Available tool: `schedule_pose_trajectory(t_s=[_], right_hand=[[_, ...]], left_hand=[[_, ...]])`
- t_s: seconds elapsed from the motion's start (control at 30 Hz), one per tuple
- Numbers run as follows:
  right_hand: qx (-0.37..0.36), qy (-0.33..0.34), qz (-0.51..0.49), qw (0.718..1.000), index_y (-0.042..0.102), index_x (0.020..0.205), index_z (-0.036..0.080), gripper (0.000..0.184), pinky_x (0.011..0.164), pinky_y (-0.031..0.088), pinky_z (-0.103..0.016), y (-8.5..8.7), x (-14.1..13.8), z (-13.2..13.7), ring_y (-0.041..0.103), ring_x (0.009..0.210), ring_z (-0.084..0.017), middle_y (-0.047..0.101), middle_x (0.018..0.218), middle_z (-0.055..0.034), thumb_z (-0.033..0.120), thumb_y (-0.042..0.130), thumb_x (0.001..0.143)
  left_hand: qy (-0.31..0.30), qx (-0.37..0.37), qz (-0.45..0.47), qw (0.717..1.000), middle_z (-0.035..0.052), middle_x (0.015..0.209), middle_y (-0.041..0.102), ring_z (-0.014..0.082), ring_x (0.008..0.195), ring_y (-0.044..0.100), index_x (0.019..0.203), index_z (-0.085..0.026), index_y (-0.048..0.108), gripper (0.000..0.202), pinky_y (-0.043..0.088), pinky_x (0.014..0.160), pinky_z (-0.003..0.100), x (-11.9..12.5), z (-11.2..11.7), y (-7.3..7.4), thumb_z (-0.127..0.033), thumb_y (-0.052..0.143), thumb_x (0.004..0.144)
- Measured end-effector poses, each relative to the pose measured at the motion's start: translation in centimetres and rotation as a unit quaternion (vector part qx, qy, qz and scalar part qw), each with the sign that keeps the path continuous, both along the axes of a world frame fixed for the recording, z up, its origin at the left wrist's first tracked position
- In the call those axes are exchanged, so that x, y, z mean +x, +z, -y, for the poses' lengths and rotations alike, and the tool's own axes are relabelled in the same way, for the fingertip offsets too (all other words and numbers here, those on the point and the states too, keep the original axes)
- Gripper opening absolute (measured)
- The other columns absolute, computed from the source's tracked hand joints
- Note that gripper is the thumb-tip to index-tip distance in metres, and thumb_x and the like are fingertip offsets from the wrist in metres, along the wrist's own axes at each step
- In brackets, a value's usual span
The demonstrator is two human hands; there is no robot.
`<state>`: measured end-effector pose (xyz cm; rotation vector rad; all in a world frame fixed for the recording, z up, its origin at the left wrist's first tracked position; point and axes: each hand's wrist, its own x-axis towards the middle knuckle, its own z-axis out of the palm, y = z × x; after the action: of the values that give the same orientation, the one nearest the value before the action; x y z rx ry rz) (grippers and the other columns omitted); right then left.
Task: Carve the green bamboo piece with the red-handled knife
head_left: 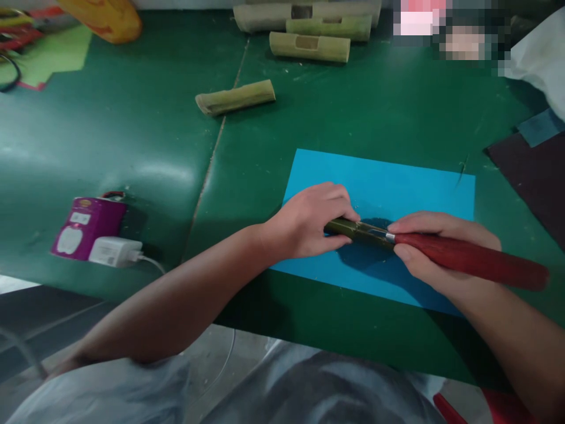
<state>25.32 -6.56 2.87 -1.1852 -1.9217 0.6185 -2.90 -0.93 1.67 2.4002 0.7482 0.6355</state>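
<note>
My left hand (pixel 315 221) is closed around one end of a dark green bamboo piece (pixel 342 227), held over a blue sheet (pixel 379 179). In my right hand (pixel 441 235) is a carving tool with a long red handle (pixel 477 262) and a short metal collar. Its thin metal shaft reaches left along the bamboo, the tip close to my left fingers. The right fingertips lie near the bamboo's other end; whether they also grip it I cannot tell. My left palm hides part of the bamboo.
On the green table (pixel 145 141) lies a loose bamboo piece (pixel 238 97). Notched bamboo tubes (pixel 309 47) lie at the back. A purple box (pixel 90 227) and a white charger (pixel 115 252) with cable are at left, a yellow object (pixel 103 17) at back left, dark sheets (pixel 529 171) at right.
</note>
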Motion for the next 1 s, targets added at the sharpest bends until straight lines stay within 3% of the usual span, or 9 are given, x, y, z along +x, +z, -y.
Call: schedule_pose_trajectory(t_s=[0.17, 0.4, 0.63, 1.0], right_hand=[[-0.010, 0.012, 0.020, 1.000, 0.087, 0.107, 0.035, 0.011, 0.066, 0.069, -0.028, -0.16, 0.20, -0.15, 0.083, 0.075, -0.020, 0.088, 0.096, 0.0000, 0.038, 0.083, 0.098], [-0.032, 0.038, -0.002, 0.999, 0.086, 0.109, 0.036, 0.012, 0.076, 0.072, -0.029, 0.01, 0.23, -0.30, 0.084, 0.079, -0.020, 0.089, 0.100, 0.0010, 0.034, 0.084, 0.098], [-0.005, 0.078, 0.002, 0.997, 0.085, 0.118, 0.036, 0.018, 0.085, 0.072, -0.031, -0.13, 0.24, -0.66, 0.087, 0.090, -0.021, 0.090, 0.110, 0.0006, 0.036, 0.084, 0.100], [-0.022, 0.059, 0.011, 0.998, 0.086, 0.113, 0.037, 0.015, 0.080, 0.072, -0.031, 0.06, 0.34, -0.72, 0.086, 0.085, -0.021, 0.089, 0.105, 0.0018, 0.034, 0.082, 0.098]], left_hand=[[0.004, 0.000, -0.006, 1.000, 0.0065, 0.106, 0.077, 0.0227, 0.100, 0.071, 0.111, -0.021, 0.075, 0.015, 0.054, 0.089, 0.036, 0.05, 0.00, 0.07, -0.029, 0.078, 0.099], [0.010, -0.010, -0.018, 1.000, 0.0065, 0.108, 0.078, 0.0225, 0.100, 0.071, 0.111, -0.021, 0.075, 0.015, 0.054, 0.089, 0.037, 0.02, 0.08, 0.07, -0.030, 0.078, 0.099], [0.007, -0.004, -0.011, 1.000, 0.0064, 0.107, 0.077, 0.0226, 0.101, 0.072, 0.111, -0.021, 0.075, 0.014, 0.054, 0.089, 0.036, 0.10, 0.00, -0.01, -0.030, 0.076, 0.100], [0.011, -0.019, -0.028, 0.999, 0.0068, 0.108, 0.077, 0.0233, 0.102, 0.071, 0.112, -0.022, 0.075, 0.017, 0.055, 0.090, 0.037, -0.01, -0.02, 0.10, -0.033, 0.077, 0.099]])
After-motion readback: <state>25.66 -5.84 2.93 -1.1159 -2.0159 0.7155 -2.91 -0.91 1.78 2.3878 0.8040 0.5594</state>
